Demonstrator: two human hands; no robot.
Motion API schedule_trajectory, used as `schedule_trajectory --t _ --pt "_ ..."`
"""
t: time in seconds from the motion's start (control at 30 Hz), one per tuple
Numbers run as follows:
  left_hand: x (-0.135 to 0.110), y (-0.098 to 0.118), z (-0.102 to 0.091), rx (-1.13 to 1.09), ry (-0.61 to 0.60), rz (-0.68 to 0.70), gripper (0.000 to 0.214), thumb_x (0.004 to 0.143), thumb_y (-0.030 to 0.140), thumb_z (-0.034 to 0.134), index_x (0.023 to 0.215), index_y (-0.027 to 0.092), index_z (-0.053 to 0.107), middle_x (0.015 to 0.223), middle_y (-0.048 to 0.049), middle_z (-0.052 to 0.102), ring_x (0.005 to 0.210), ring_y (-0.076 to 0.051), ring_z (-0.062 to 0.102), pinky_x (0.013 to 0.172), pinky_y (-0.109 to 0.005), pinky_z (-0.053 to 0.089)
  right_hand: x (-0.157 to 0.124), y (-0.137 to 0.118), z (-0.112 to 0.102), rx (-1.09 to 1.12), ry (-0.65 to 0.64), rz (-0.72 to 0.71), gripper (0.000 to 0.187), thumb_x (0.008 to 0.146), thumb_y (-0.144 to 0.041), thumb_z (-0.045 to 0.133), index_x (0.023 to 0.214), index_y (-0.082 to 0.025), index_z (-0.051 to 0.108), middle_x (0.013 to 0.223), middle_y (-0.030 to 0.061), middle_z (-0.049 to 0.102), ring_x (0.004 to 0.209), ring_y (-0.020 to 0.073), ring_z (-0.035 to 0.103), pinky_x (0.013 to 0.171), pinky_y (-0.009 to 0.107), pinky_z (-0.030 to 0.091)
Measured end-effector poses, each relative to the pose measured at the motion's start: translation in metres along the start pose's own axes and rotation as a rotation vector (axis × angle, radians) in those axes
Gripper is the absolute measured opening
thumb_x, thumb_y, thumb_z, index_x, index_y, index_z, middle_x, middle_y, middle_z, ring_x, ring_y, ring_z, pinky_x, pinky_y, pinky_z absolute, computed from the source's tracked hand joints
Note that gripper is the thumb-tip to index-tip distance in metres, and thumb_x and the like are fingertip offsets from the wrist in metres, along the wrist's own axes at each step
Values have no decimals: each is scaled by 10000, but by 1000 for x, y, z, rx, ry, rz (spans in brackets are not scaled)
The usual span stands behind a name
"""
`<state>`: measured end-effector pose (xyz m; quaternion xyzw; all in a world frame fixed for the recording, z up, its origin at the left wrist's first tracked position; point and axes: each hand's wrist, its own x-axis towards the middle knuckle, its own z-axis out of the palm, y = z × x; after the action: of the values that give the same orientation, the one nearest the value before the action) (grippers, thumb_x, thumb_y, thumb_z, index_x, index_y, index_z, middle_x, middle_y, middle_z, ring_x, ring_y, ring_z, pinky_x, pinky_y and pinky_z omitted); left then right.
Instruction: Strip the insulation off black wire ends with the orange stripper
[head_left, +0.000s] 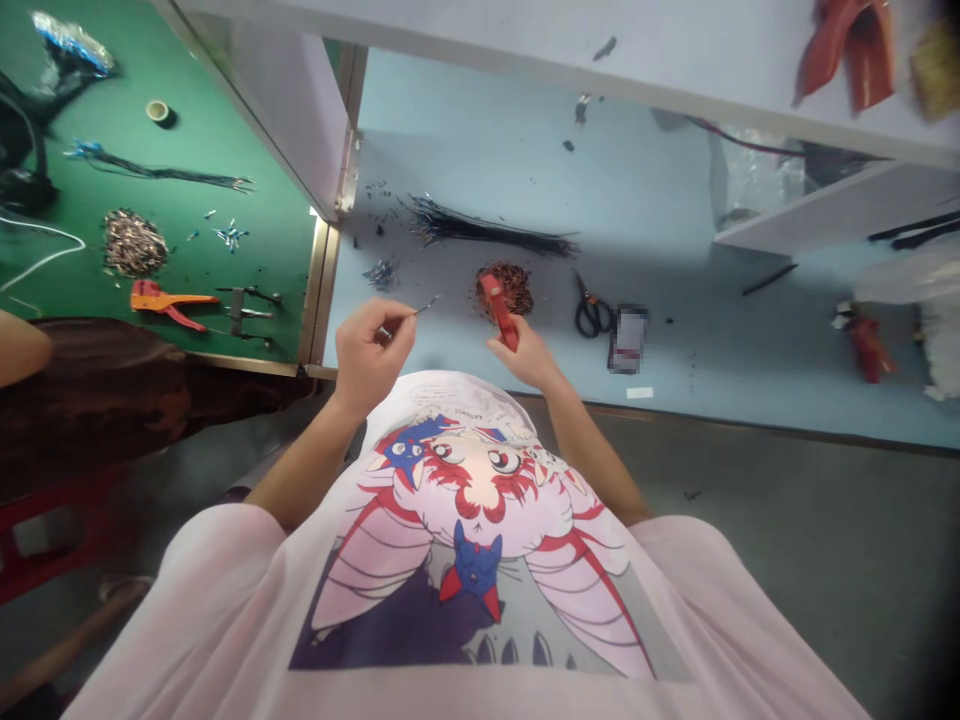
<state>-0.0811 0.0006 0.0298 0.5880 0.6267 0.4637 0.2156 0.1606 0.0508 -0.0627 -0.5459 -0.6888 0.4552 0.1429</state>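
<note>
My left hand (371, 350) is closed in a pinch on a thin dark wire (424, 305) whose tip points right. My right hand (529, 355) is closed around the red handles of a crimping tool (499, 308), held upright over the near edge of the light blue table (675, 360). Just behind the tool lies a small heap of reddish-brown terminals (517, 285). A bundle of black wires (487, 230) lies farther back on the table. The two hands are a short way apart, the wire tip aimed toward the tool.
Black scissors (591, 312) and a small dark box (628, 338) lie right of the heap. A green bench (225, 240) at left carries an orange-handled tool (169, 300), a pile of metal bits (133, 243) and wires. Another person's arm (19, 345) shows at far left. Shelving (825, 205) stands back right.
</note>
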Motion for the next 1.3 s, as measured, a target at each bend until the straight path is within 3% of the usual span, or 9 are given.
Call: schedule_trajectory --t 0.13,0.37,0.5,0.6,0.77,0.97,1.17,1.23,1.3 --pt "-3 5 1 1 2 66 62 798 159 601 766 190 645 682 21 609 602 -72 512 547 -192 415 20 32 36 -499 -62 32 468 788 -346 596 1193 -118 540 1136 204 595 1052 349 526 905 471 388" --pt "-3 10 3 119 -36 259 64 796 143 597 770 190 632 642 20 604 573 -80 492 571 -218 410 32 35 66 -411 -161 -93 461 735 -274 668 1164 -125 588 1202 155 596 1129 288 510 976 397 380" --pt "-5 7 4 205 -47 368 68 798 145 590 806 195 636 673 5 640 613 -104 533 619 -240 427 22 1 41 -278 9 -160 348 918 -298 443 1214 -137 527 1205 139 586 1120 223 528 978 370 398" --pt "-7 6 8 299 -85 404 83 808 164 571 795 204 642 692 -11 658 673 -132 568 645 -257 423 -1 -40 10 0 263 -388 312 918 -377 487 1172 -204 542 1145 102 601 1047 214 563 915 365 449" --pt "-8 8 13 366 -148 450 108 818 184 561 779 216 657 701 -15 667 672 -140 563 635 -263 399 -24 -84 -20 -74 288 -639 199 877 -306 580 1062 -248 621 1014 85 636 983 236 559 874 410 454" --pt "-10 8 13 381 -160 493 108 810 184 569 739 206 647 668 -10 644 650 -133 535 609 -256 374 -23 -85 -13 -121 276 -654 84 869 -223 547 854 -234 628 872 74 627 845 214 548 758 374 458" --pt "-11 15 14 175 -198 465 128 770 138 580 650 177 605 529 28 537 506 -82 440 523 -225 329 -29 -89 -13 116 203 -595 85 785 -154 528 745 -222 557 756 30 587 741 185 547 726 360 459" --pt "-7 10 6 193 -137 429 152 754 131 585 608 175 582 515 32 511 495 -79 416 511 -231 314 -29 -83 -30 248 329 -532 94 767 -155 506 715 -226 536 729 20 562 719 181 545 713 362 465" --pt "-2 -1 -7 223 -44 320 158 732 133 599 583 178 573 509 37 492 488 -76 395 504 -235 309 -29 -70 -56 431 587 -495 114 748 -143 472 687 -233 509 681 6 514 679 172 536 660 346 470"
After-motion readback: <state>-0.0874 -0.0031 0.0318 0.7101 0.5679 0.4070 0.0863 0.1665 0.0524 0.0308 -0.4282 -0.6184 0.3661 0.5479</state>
